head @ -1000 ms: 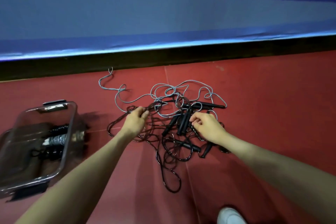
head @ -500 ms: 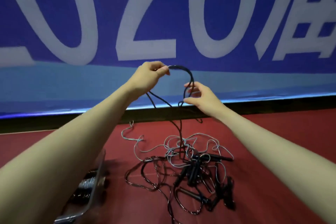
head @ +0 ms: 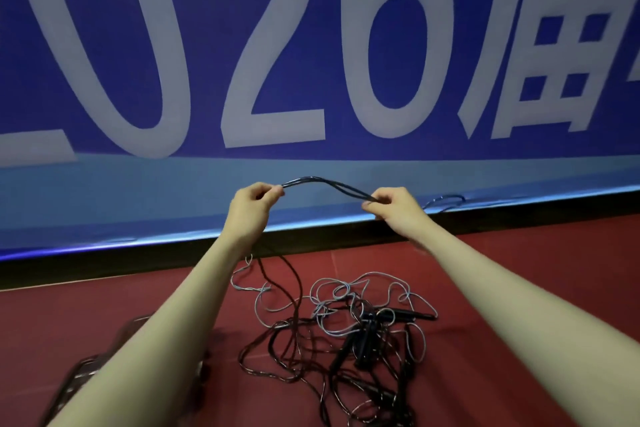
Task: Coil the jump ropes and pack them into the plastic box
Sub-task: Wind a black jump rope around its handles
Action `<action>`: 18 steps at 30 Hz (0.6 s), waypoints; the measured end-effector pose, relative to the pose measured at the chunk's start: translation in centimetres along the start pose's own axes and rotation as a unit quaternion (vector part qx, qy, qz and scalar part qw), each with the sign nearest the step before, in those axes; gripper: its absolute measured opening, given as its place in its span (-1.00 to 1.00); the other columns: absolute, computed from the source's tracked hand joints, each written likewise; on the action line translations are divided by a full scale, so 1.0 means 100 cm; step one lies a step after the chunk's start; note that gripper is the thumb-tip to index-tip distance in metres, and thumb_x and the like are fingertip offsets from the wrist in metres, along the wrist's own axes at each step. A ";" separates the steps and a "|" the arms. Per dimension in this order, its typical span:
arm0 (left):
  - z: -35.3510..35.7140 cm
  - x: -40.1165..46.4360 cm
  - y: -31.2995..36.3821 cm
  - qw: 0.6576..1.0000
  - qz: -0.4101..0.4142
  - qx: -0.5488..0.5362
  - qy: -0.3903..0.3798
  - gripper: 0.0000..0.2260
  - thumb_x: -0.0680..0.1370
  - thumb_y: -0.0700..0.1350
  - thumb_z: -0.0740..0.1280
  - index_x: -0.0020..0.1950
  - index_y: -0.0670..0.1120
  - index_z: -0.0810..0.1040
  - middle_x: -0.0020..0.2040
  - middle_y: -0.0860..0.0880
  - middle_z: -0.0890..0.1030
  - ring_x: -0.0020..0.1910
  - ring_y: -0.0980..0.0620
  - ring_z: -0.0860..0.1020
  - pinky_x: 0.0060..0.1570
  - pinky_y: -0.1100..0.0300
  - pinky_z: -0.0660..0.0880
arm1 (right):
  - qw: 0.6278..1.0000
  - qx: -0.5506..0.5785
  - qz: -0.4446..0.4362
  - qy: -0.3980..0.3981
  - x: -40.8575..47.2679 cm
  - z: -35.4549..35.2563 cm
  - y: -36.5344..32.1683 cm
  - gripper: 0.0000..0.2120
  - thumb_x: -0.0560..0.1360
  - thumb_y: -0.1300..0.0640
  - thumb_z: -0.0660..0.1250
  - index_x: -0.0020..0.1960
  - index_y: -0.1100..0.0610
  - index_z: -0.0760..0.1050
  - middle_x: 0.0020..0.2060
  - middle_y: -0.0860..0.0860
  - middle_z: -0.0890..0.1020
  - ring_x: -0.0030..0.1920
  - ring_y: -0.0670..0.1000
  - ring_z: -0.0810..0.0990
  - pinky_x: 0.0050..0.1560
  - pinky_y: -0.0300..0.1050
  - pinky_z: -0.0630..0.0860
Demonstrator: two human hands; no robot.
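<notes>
At the lower left, the plastic box (head: pixel 79 378) sits on the red floor (head: pixel 519 270), partly hidden by the forearm. The left hand (head: pixel 251 210) pinches a doubled black jump rope (head: pixel 325 184); the right hand (head: pixel 393 206) pinches its other side, both grips clamped, raised before a blue banner (head: pixel 311 45). Its strands trail down into the tangled pile (head: pixel 346 333) below. Pulling harder would likely tighten knots or drag neighbouring ropes along.
</notes>
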State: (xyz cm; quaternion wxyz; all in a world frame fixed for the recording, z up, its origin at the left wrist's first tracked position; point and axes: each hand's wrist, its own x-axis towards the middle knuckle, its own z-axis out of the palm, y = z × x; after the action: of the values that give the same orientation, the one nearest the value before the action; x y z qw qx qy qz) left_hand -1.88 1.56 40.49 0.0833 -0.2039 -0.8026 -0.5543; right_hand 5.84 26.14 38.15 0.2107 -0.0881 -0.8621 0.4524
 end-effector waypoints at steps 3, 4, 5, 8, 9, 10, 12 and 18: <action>0.000 -0.004 -0.006 0.997 -0.053 -0.053 0.009 -0.81 0.62 -0.04 0.26 -0.08 -0.08 0.61 -0.29 0.06 0.45 -0.31 0.12 0.34 -0.19 0.20 0.30 | 0.995 -0.098 -0.016 -0.007 -0.012 0.004 0.002 -0.87 0.48 0.06 0.44 -0.15 0.12 0.63 -0.37 -0.06 0.42 -0.34 -0.11 0.39 -0.31 -0.19 0.28; -0.001 -0.003 -0.006 0.995 -0.064 -0.078 0.004 -0.81 0.61 -0.05 0.27 -0.09 -0.09 0.61 -0.34 0.04 0.38 -0.35 0.10 0.29 -0.25 0.20 0.28 | 0.994 -0.105 -0.011 -0.014 -0.015 0.007 0.002 -0.86 0.47 0.04 0.45 -0.15 0.12 0.63 -0.41 -0.05 0.42 -0.41 -0.11 0.36 -0.38 -0.21 0.25; -0.003 -0.004 -0.004 0.991 -0.072 -0.111 -0.008 -0.82 0.61 -0.06 0.27 -0.09 -0.09 0.61 -0.36 0.04 0.32 -0.39 0.09 0.25 -0.32 0.22 0.23 | 0.995 -0.096 0.000 -0.024 -0.017 0.011 0.003 -0.84 0.47 0.04 0.46 -0.20 0.11 0.62 -0.46 -0.03 0.43 -0.47 -0.10 0.34 -0.42 -0.22 0.24; -0.004 0.000 0.004 0.959 -0.116 -0.254 -0.052 -0.81 0.63 -0.11 0.23 -0.05 -0.16 0.58 -0.39 0.06 0.25 -0.48 0.14 0.22 -0.44 0.30 0.18 | 0.996 -0.081 0.026 -0.033 -0.015 0.029 0.007 -0.76 0.49 0.08 0.44 -0.32 0.11 0.52 -0.50 0.05 0.48 -0.53 -0.08 0.40 -0.45 -0.26 0.33; -0.003 0.001 0.008 0.941 -0.136 -0.304 -0.064 -0.81 0.64 -0.13 0.20 -0.05 -0.17 0.56 -0.40 0.06 0.23 -0.51 0.16 0.22 -0.48 0.32 0.17 | 0.997 -0.049 0.047 -0.039 -0.014 0.037 0.008 -0.81 0.50 0.12 0.42 -0.24 0.18 0.55 -0.46 0.07 0.53 -0.53 -0.08 0.47 -0.44 -0.30 0.39; -0.002 0.003 0.011 0.924 -0.153 -0.344 -0.069 -0.81 0.65 -0.14 0.18 -0.06 -0.17 0.53 -0.42 0.06 0.22 -0.54 0.17 0.21 -0.50 0.34 0.16 | 0.996 0.010 0.069 -0.049 -0.014 0.045 0.008 -0.87 0.52 0.18 0.40 -0.10 0.27 0.57 -0.39 0.12 0.59 -0.52 -0.09 0.52 -0.42 -0.32 0.45; 0.000 0.006 0.014 0.892 -0.178 -0.410 -0.066 -0.80 0.66 -0.14 0.16 -0.10 -0.16 0.49 -0.48 0.08 0.23 -0.57 0.17 0.20 -0.52 0.35 0.16 | 0.983 0.126 0.109 -0.074 -0.013 0.061 0.007 -0.76 0.53 0.27 0.36 0.15 0.33 0.47 -0.20 0.20 0.65 -0.42 -0.05 0.60 -0.35 -0.28 0.52; -0.005 0.018 0.004 0.803 -0.204 -0.560 -0.014 -0.75 0.66 -0.14 0.12 -0.15 -0.17 0.46 -0.55 0.07 0.21 -0.61 0.16 0.17 -0.55 0.35 0.15 | 0.958 0.101 0.119 -0.241 -0.018 0.090 0.015 -0.60 0.52 -0.12 0.34 0.30 -0.02 0.42 0.09 -0.05 0.60 0.10 -0.08 0.55 0.11 -0.12 0.44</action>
State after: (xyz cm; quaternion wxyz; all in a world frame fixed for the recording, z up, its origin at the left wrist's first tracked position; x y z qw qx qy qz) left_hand -3.41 1.62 41.70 -0.1713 -0.0543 -0.3765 -0.9088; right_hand 3.40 19.74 31.87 -0.0510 -0.0564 -0.8202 0.5670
